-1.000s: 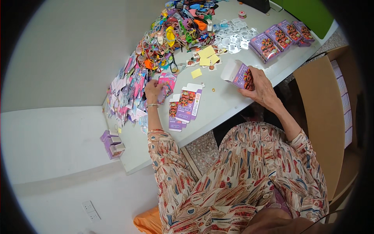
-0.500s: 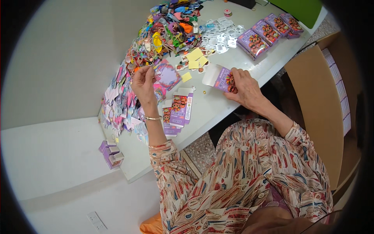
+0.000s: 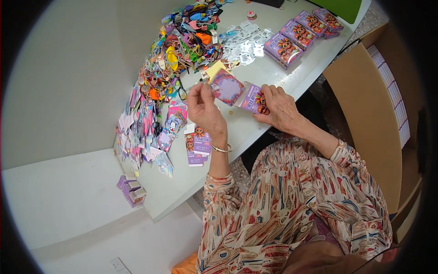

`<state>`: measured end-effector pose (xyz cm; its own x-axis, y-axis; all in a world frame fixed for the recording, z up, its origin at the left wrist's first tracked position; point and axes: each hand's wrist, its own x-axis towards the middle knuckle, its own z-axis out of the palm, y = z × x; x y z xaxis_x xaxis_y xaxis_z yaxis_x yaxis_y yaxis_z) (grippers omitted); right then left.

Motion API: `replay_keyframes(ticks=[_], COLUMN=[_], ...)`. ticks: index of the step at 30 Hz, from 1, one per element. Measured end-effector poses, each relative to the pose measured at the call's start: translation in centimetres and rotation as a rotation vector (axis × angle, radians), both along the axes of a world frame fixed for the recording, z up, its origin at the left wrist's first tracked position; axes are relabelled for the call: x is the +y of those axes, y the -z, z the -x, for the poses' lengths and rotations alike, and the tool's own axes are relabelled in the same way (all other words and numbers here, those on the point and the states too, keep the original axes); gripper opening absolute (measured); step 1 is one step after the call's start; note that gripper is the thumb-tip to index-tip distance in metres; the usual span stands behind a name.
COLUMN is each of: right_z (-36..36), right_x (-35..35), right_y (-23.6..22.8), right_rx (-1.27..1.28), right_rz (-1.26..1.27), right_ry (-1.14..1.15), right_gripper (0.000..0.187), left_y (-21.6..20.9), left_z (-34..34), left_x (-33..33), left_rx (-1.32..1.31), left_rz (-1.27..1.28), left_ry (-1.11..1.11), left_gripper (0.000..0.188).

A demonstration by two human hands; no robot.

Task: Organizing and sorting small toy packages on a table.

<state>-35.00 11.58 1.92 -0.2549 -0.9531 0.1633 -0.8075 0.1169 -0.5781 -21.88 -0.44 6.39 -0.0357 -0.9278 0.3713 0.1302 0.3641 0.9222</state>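
Note:
Between the fingers of my left hand (image 3: 204, 106) is pinched a printed card (image 3: 226, 86) with a pale purple centre and a colourful border. My right hand (image 3: 280, 107) grips a small purple cardboard box (image 3: 253, 99) with cartoon characters on it, its open end turned to the left. The card's right edge is close to that open end; whether they touch I cannot tell. Below my left hand several flat purple boxes (image 3: 197, 148) lie overlapping on the table. Yellow paper slips (image 3: 216, 69) show behind the card.
A heap of colourful small bands and trinkets (image 3: 182, 50) lies at the back, above a pile of printed pouches (image 3: 137, 132). Silver-white packets (image 3: 246, 43) are scattered mid-table. Filled purple boxes (image 3: 283, 49) line the back right. A large carton (image 3: 360, 105) stands at the right.
My left hand has moved right with the card, bringing it up to the box's open end. The right hand keeps its hold on the box. The whole view has shifted slightly.

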Motion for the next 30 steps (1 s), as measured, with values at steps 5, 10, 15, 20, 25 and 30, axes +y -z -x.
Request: replay_keyframes(ticks=[5,10,15,20,25,30], right_z=[0.0,0.3,0.3,0.7,1.1,1.2], right_x=[0.0,0.0,0.2,0.0,-0.1,-0.1], right_y=[0.4,0.3,0.1,0.0,-0.1,0.7], right_rx=[-0.037,-0.069,-0.049,-0.117,-0.266,-0.285], right_rz=[0.041,0.072,0.071,0.111,0.194,0.176], right_ry=[0.007,0.029,0.037,0.050,0.099,0.129], right_gripper=[0.067,0.066,0.065,0.073,0.081,0.083], left_y=[-0.1,2.4,1.7,1.0,3.4,5.7], left_z=[0.7,-0.2,-0.6,-2.6,-6.5,-6.8], left_x=[-0.2,1.3,2.5,0.5,-8.7,-12.6], left_rx=[-0.002,-0.353,-0.696,-0.491,-0.929,-1.332], left_rz=[-0.010,0.128,0.403,0.038,0.303,0.706], left_ry=[-0.035,0.027,0.055,0.298,0.014,0.104], left_gripper=[0.011,0.010,0.014,0.018,0.017,0.034])
